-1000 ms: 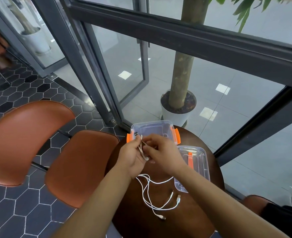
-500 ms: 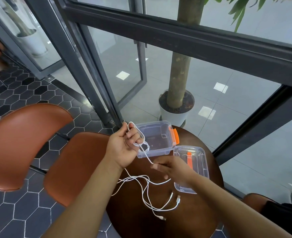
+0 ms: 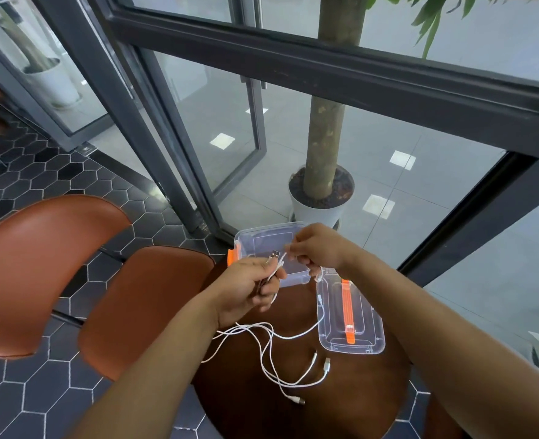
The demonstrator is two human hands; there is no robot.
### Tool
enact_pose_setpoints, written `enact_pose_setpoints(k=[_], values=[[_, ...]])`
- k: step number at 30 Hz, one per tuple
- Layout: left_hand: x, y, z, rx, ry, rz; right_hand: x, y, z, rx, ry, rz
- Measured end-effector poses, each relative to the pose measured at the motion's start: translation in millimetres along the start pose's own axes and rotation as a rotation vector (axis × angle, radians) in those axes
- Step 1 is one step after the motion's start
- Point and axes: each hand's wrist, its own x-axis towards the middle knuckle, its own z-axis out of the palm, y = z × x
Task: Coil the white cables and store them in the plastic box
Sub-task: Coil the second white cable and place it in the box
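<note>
1. cable [image 3: 269,346] slack trails across mid worktop [image 3: 350,394]; left hand [image 3: 246,289] grips its loops, right hand [image 3: 320,248] pinches the strand.
2. keep loops even, feed slack gently, then lower into plastic box [image 3: 255,245] at far edge.

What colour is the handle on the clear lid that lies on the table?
Orange. The handle on the lid shows best in the head view.
</note>
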Motion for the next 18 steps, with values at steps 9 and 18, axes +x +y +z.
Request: enact_pose_setpoints(k=[9,18], values=[[9,-15,4,0.086,0.239,0.061,-29,-1,39,-0.100,0.101,-0.166],[27,-21,17,-0.284,0.464,0.147,-38,13,74,-0.243,0.418,-0.228]])
